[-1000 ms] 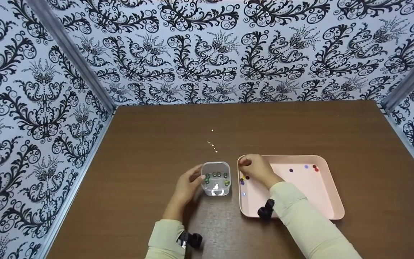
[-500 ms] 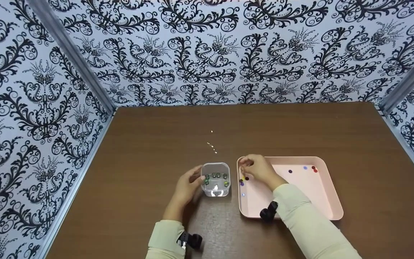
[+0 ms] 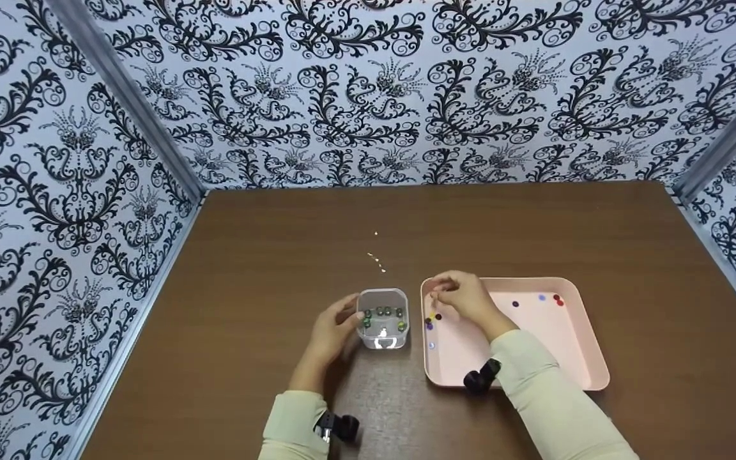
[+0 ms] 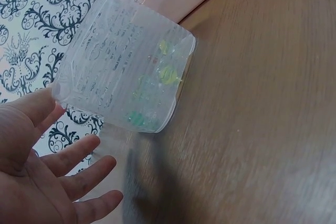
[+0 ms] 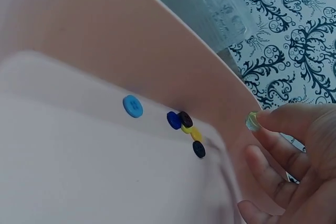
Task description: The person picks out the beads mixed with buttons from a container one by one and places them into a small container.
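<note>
A clear plastic container (image 3: 384, 342) with several green and yellowish glass marbles (image 3: 385, 311) in it stands on the table. My left hand (image 3: 331, 329) holds it at its left rim, the thumb over the edge; in the left wrist view the lower fingers (image 4: 86, 182) are spread apart from it. Over the far left corner of the pink tray (image 3: 588, 332), my right hand (image 3: 467, 297) pinches a clear, yellow-green marble (image 5: 252, 121) between thumb and fingertip. Below it, inside the tray, lie several buttons, among them a light blue button (image 5: 133, 106) and a dark blue button (image 5: 174, 120).
More buttons, a red button (image 3: 560, 303) among them, lie toward the tray's far right. Small bright specks (image 3: 377, 260) show on the brown table (image 3: 266, 255) behind the container. Patterned walls (image 3: 368, 96) close off the back and sides.
My right hand has moved slightly right, away from the tray's left wall, with the pinched fingertips held together. My left hand and the container have stayed in place.
</note>
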Available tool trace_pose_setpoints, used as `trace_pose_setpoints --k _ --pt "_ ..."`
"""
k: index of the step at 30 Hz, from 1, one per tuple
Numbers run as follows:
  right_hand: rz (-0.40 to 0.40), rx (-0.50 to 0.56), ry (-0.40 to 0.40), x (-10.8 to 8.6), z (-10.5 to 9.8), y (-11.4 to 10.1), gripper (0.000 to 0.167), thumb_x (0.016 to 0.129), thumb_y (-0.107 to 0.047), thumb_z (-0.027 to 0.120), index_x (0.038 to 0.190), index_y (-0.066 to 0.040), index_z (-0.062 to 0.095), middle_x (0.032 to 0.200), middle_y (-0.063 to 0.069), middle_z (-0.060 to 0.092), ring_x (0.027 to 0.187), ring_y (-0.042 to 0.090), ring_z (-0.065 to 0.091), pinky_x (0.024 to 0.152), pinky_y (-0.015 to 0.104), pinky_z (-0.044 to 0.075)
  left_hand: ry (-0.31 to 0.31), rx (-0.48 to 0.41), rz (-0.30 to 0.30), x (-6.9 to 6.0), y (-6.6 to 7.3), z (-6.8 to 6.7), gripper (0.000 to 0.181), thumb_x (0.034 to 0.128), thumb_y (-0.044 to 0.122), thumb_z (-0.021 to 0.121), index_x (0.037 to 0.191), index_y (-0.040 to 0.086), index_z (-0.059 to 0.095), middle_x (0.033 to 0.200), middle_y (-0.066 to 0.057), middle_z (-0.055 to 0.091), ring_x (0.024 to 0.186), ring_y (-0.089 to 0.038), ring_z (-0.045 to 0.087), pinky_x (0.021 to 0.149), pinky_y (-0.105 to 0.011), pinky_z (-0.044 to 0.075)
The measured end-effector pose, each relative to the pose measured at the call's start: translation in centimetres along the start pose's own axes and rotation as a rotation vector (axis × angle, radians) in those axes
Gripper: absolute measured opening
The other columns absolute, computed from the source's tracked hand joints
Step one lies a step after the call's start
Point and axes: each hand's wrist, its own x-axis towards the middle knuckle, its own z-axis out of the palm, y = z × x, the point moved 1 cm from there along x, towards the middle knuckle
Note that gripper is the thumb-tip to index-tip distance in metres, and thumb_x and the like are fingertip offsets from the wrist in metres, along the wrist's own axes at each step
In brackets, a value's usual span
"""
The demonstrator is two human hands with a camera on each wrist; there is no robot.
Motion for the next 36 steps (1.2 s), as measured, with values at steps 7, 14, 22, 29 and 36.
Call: trace_pose_setpoints --k 7,14,22,29,36 --pt "0.019 0.011 0.019 0.0 -0.2 -0.2 0.028 0.082 -0.002 0.072 0.109 0.004 0.068 0.087 0.009 0.071 0.078 0.008 0.060 0.064 0.017 0.048 0.005 0.008 0.011 1.1 -3.0 0.2 0.039 0.0920 -0.001 0.059 0.128 -0.014 0.051 0.122 -0.034 0.058 0.114 -0.046 0.057 0.095 -0.051 0.048" --pt "0.017 0.019 0.046 0.0 -0.2 -0.5 0.028 0.081 0.002 0.070 0.109 0.005 0.067 0.090 0.011 0.072 0.082 0.013 0.064 0.069 0.018 0.049 0.012 0.015 0.003 1.5 -4.5 0.2 0.041 0.0917 0.006 0.062 0.129 -0.008 0.054 0.123 -0.029 0.059 0.114 -0.043 0.058 0.094 -0.049 0.049" --pt "-0.004 0.005 0.052 -0.5 -0.6 -1.2 0.031 0.082 -0.002 0.072 0.112 0.005 0.066 0.090 0.011 0.071 0.090 0.026 0.066 0.076 0.023 0.051 0.015 0.019 0.021 1.6 -4.6 0.3 0.040 0.0913 0.004 0.062 0.128 -0.010 0.054 0.123 -0.030 0.059 0.113 -0.044 0.058 0.095 -0.049 0.049" --pt "-0.007 0.034 0.061 -0.9 -0.8 -1.7 0.032 0.082 -0.002 0.073 0.113 0.005 0.066 0.092 0.011 0.071 0.091 0.026 0.066 0.078 0.024 0.052 0.018 0.018 0.018 1.7 -4.8 0.4 0.041 0.0912 0.004 0.062 0.129 -0.010 0.053 0.122 -0.031 0.059 0.113 -0.044 0.058 0.094 -0.049 0.049" --pt "0.006 0.036 0.059 -1.3 -1.0 -2.2 0.033 0.083 -0.005 0.072 0.115 0.003 0.066 0.098 0.013 0.071 0.095 0.028 0.066 0.082 0.032 0.055 0.015 0.015 0.018 1.6 -4.7 0.3 0.041 0.0911 0.004 0.062 0.129 -0.010 0.054 0.122 -0.030 0.059 0.114 -0.044 0.058 0.095 -0.049 0.048"
